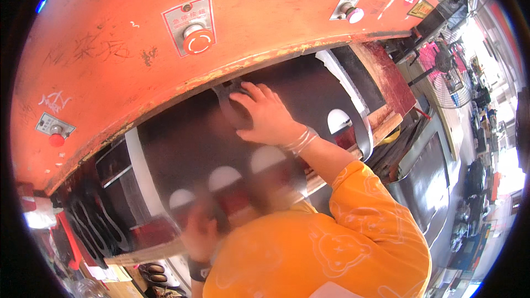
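Note:
My right hand (268, 117) reaches under the orange press head (110, 49), its fingers curled over a dark metal cutting die (225, 99). The die rests on a wide black sheet (182, 143). Along the near edge of the sheet are several arch-shaped cut-outs (223, 176) that show white. My left hand (199, 233) is blurred at the sheet's near edge, beside the leftmost cut-out (181, 198). Its grip cannot be made out. Orange sleeves cover both of my arms.
The press head carries round red buttons at the centre (197, 40), the left (57, 139) and the right (355, 15). Black cut pieces (91, 226) pile up at lower left. A metal bin (425, 182) and a pink floor fan (444, 66) stand at the right.

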Tool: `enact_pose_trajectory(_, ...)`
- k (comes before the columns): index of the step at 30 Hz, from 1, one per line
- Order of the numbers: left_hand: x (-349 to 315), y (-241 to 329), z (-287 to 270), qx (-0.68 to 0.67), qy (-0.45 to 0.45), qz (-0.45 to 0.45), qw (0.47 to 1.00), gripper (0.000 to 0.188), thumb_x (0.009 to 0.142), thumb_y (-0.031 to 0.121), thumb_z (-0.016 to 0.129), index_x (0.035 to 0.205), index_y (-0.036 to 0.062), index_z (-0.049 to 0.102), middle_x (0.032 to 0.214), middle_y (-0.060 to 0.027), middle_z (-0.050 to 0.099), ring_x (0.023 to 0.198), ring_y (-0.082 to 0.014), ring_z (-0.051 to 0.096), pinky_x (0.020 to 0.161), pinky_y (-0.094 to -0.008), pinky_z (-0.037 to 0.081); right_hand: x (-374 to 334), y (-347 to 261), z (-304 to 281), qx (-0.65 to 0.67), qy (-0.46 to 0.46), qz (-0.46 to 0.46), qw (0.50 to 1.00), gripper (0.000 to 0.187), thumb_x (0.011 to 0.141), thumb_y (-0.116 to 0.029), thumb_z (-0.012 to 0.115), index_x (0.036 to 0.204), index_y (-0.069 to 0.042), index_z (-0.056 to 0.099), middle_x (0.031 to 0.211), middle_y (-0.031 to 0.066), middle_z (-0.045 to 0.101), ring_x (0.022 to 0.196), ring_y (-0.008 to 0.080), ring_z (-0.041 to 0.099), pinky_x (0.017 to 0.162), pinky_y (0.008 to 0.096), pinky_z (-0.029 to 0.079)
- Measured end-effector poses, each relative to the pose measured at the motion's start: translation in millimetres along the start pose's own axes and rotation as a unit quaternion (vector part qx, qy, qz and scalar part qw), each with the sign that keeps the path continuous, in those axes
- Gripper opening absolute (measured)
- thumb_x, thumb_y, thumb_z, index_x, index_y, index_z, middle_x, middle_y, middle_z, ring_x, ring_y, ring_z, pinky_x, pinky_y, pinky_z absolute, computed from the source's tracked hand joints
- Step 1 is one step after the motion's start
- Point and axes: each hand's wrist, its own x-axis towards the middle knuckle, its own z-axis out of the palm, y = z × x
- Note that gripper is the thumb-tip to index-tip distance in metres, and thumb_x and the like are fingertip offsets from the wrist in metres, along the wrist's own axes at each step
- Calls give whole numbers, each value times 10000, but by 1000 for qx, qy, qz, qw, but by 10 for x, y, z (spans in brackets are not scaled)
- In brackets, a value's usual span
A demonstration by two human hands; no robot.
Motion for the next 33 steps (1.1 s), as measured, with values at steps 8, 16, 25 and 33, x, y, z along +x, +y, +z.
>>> enact_pose_trajectory(8, -510, 158, -58, -44, -43, -64, 996, 510, 709, 66, 728, 1193, 23, 574, 703, -104, 636, 612, -180, 621, 643, -315, 499, -580, 575, -464, 168, -22, -1, 986, 685, 600, -190, 776, 1252, -132, 571, 1376, 201, 445, 1265, 388, 417, 1065, 473, 329)
enact_pose_trajectory(16, -515, 206, -6, -17, -10, -19, 1000, 520, 703, 29, 733, 1197, 29, 571, 585, -89, 617, 602, -194, 638, 683, -322, 511, -696, 541, -434, -32, 2, 41, 999, 627, 599, -223, 763, 1202, -174, 597, 1377, 141, 453, 1257, 423, 394, 1028, 497, 367)
enact_pose_trajectory(25, -59, 70, -5, 4, 10, 26, 1000, 488, 735, 27, 706, 1201, 31, 563, 604, -82, 617, 573, -180, 612, 605, -302, 486, -306, 725, -335, -44, 34, 33, 998, 579, 626, -237, 765, 1178, -159, 608, 1346, 139, 484, 1247, 395, 418, 1020, 488, 375)
enact_pose_trajectory(33, 579, -20, -22, 53, 32, 98, 993, 486, 754, 19, 691, 1217, 45, 546, 695, -83, 624, 580, -181, 610, 571, -297, 490, 56, 1178, -775, -10, 474, 36, 880, 561, 831, -248, 669, 1299, -19, 460, 1346, 202, 435, 1272, 378, 356, 1072, 487, 267)
